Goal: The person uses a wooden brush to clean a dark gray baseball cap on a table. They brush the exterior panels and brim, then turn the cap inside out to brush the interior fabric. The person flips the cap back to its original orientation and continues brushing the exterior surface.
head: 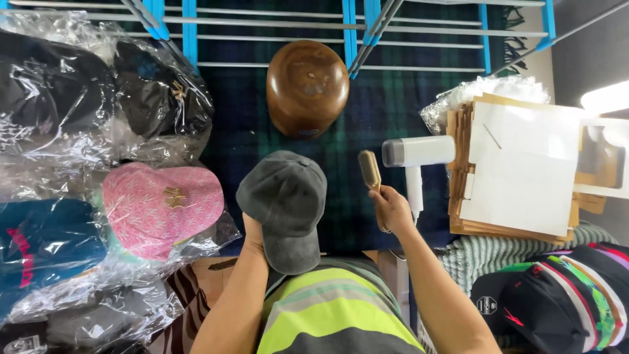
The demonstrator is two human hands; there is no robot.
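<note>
The left hand [252,231] props the grey cap [285,206] from beneath, crown up, while the right hand [391,208] grips a brush [371,176] at 3 o'clock, bristles angled capward.

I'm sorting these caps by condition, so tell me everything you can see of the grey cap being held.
The grey cap is a faded charcoal baseball cap, apparently of washed cotton, with seamed panels and no visible logo. It is out of any wrapper, unlike the bagged caps nearby. The left hand props it up from underneath over the dark plaid cloth, with its brim pointing toward the person.
</note>
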